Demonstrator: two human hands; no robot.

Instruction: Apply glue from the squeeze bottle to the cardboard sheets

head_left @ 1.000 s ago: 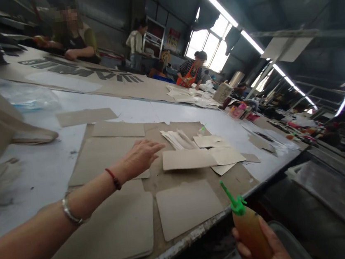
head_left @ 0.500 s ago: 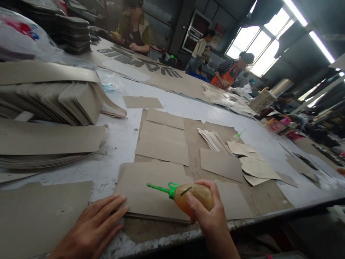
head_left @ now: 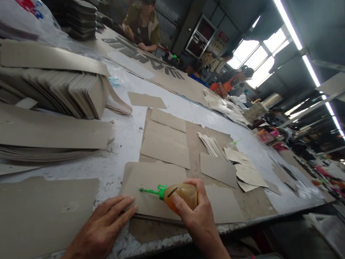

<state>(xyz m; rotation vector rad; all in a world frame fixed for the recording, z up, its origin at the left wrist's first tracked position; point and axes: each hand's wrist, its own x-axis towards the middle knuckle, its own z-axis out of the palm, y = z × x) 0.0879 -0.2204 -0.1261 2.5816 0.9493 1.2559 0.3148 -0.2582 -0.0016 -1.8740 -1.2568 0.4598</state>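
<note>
While the head view covers the whole work area, we read the change at its lower centre first. Our right hand is closed around the amber glue bottle, and the bottle's green nozzle now lies nearly level, tip touching the upper face of the cardboard panel at the near edge of the bench. One second ago the bottle hung upright below the bench edge, clear of any panel; half a second ago it had come over the panel, and since then the tip has crept slightly leftward along it. Our left hand, which one second ago reached out toward the far pieces, now lies flat and open, fingertips pressing the panel's near left corner. We judge that positioning is complete and that glue application along this panel is in hand.

Farther along the same view, loose cut pieces lie right of the panel, a stack of boards stands at the left, and other people work at the far end.
</note>
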